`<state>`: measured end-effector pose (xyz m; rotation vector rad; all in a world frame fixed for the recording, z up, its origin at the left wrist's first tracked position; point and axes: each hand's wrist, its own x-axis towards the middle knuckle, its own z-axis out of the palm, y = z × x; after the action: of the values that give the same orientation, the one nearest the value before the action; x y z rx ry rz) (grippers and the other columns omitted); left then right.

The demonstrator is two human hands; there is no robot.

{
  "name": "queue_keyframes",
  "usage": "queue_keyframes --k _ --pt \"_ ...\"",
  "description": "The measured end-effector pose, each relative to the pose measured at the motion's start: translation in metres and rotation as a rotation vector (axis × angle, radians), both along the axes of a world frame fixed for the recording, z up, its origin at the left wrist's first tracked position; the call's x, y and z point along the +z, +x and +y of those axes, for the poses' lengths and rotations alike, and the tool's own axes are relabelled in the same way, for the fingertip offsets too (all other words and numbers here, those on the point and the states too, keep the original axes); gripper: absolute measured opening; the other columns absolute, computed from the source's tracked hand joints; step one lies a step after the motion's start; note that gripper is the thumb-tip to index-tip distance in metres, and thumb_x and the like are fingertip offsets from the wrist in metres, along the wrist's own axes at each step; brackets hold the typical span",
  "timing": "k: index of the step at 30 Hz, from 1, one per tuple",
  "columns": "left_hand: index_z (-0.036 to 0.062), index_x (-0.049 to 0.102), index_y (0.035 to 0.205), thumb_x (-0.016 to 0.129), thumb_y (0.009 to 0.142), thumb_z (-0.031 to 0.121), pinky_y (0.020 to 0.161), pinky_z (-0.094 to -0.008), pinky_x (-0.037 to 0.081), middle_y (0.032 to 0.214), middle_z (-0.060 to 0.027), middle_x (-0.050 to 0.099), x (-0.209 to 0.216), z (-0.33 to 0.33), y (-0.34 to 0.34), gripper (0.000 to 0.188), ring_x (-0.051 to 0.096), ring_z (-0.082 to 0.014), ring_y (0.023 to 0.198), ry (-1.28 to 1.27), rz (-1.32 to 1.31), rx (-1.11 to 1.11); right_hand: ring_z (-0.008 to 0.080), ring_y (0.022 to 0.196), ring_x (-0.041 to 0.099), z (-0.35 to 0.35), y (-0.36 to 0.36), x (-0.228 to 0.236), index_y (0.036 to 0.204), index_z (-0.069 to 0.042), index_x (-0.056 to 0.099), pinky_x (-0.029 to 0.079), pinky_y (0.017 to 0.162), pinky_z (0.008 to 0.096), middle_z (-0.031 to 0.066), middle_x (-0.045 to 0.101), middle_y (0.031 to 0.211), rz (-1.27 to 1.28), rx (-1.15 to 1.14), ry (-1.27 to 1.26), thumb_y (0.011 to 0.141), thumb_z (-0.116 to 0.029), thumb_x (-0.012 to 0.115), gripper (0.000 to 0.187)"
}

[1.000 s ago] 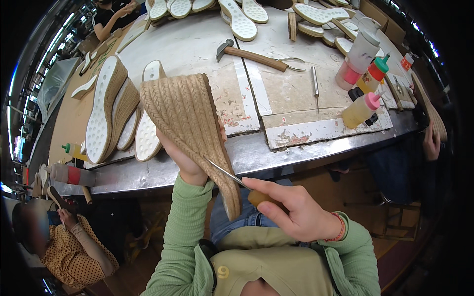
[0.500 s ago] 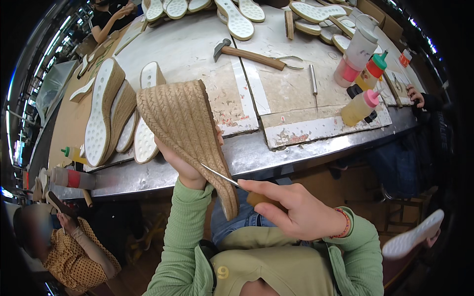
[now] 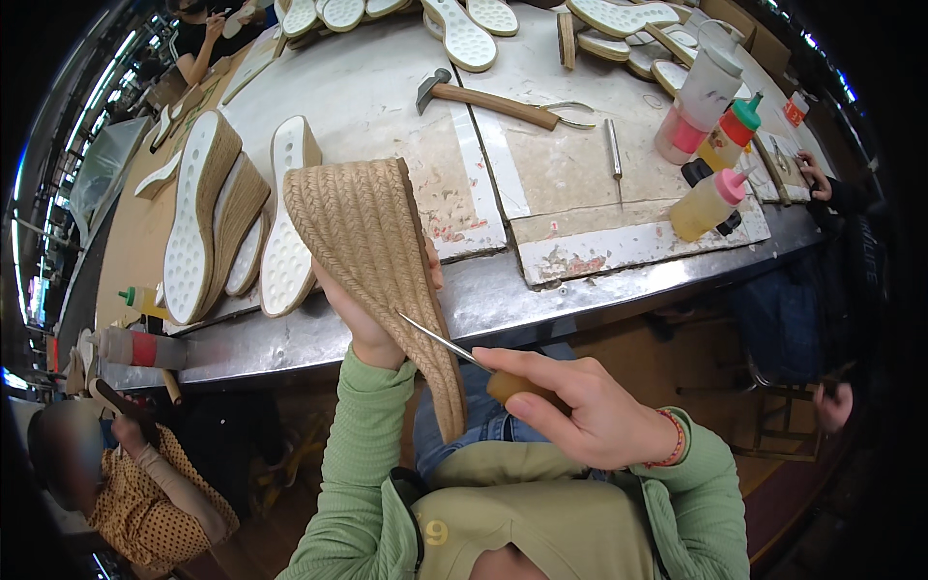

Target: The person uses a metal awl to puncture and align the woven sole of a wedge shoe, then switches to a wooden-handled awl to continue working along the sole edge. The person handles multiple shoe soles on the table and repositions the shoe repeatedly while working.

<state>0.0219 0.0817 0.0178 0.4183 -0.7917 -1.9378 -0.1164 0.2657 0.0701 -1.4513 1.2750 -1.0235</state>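
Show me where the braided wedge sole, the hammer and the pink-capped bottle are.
Braided wedge sole [image 3: 372, 244]: head view, on the middle of its braided side.
Hammer [image 3: 491, 102]: head view, on its wooden handle.
Pink-capped bottle [image 3: 698, 214]: head view, on its yellowish body.

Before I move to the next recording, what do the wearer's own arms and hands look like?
Both arms wear light green, ribbed long sleeves. The left hand and right hand are ungloved. A thin, mostly red bracelet circles the right wrist; none shows on the left. The left fingers are largely hidden.
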Motion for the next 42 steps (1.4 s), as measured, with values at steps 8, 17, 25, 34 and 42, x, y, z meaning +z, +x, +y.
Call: queue_keyframes --k 8,17,25,34,42 --pt "-0.0005 0.056 0.11 0.018 0.089 0.073 0.048 -0.0335 0.05 0.078 -0.0207 0.06 0.002 0.004 -0.002 0.085 0.058 -0.0266 0.057 -0.016 -0.009 0.024 0.0228 0.047 0.049 -0.001 0.007 -0.009 0.139 -0.002 0.044 0.041 0.05 0.0332 0.0127 0.052 0.063 -0.008 -0.035 -0.077 0.095 -0.01 0.054 0.046" --pt "0.0004 0.055 0.111 0.019 0.091 0.07 0.046 -0.0327 0.05 0.083 -0.0138 0.059 0.0 0.005 -0.004 0.081 0.06 -0.0238 0.064 -0.054 -0.088 0.093 0.031 0.05 0.056 0.002 0.016 -0.004 0.14 -0.007 0.043 0.047 0.052 0.0376 0.0131 0.054 0.067 0.628 -0.066 -0.149 0.093 -0.015 0.059 0.05" --pt "0.0006 0.056 0.111 0.019 0.091 0.07 0.045 -0.0326 0.05 0.084 -0.0135 0.06 -0.003 0.004 -0.002 0.081 0.06 -0.0235 0.064 -0.063 -0.041 0.107 0.0239 0.054 0.053 -0.007 0.016 -0.008 0.141 -0.004 0.043 0.045 0.055 0.0314 0.0133 0.061 0.077 0.041 -0.03 -0.033 0.093 -0.007 0.056 0.049" --pt "0.0006 0.057 0.111 0.02 0.091 0.071 0.046 -0.0345 0.051 0.079 -0.0186 0.061 -0.012 0.0 0.003 0.082 0.06 -0.0264 0.056 0.033 -0.079 -0.024 0.0137 0.052 0.049 0.005 -0.008 0.006 0.141 -0.004 0.043 0.042 0.053 0.0286 0.0059 0.054 0.065 0.092 0.005 0.074 0.095 -0.01 0.055 0.048" --pt "0.0024 0.055 0.11 0.012 0.091 0.071 0.055 -0.0327 0.048 0.076 -0.016 0.061 -0.016 0.024 0.003 0.083 0.059 -0.0234 0.064 0.1 -0.198 -0.043 0.0098 0.068 0.053 -0.01 0.01 -0.038 0.142 -0.003 0.039 0.046 0.065 0.0249 0.004 0.059 0.081 -0.14 -0.296 -0.151 0.087 -0.023 0.072 0.067"
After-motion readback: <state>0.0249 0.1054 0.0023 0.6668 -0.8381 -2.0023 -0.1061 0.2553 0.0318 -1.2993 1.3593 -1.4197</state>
